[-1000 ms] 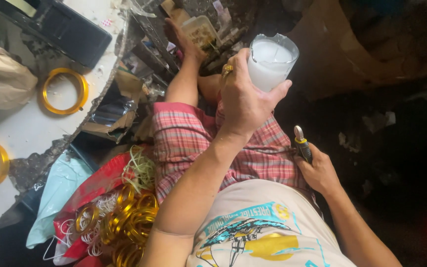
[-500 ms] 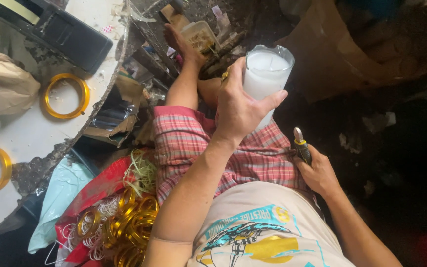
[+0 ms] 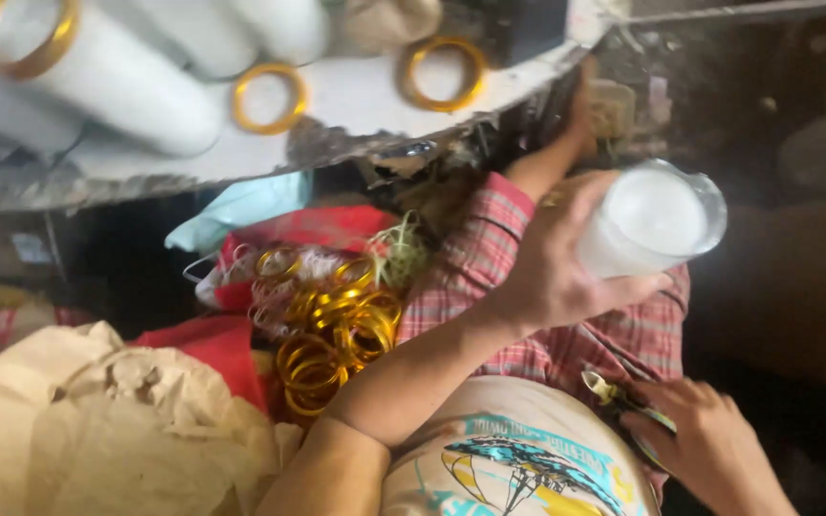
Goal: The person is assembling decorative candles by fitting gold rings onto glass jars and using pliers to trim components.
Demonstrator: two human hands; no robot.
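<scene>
The left hand (image 3: 552,272) has its grip closed around a clear plastic cup of white liquid (image 3: 647,222), thumb under the cup's side and fingers wrapped behind it, holding it tilted above the lap in red-and-white checked shorts (image 3: 566,315). The right hand (image 3: 709,444) lies low by the hip with its fingers curled on a small tool with a yellowish metal tip (image 3: 614,394); the grip looks closed on the tool, though its handle is mostly hidden.

Just beside the left forearm, a heap of thin golden bangles (image 3: 332,330) rests on red cloth (image 3: 212,344), with a tuft of pale straw-like fibre (image 3: 399,253) at its upper edge. A pale blue cloth (image 3: 241,205) lies above the red one. Crumpled brown paper (image 3: 97,430) fills the lower left.

Along the top runs a white worktop (image 3: 356,100) with a chipped, dark edge. On it lie two golden rings (image 3: 270,96) (image 3: 444,72), well apart, and white cylindrical rolls (image 3: 117,76) near its left end, one wearing a golden ring (image 3: 26,38).
</scene>
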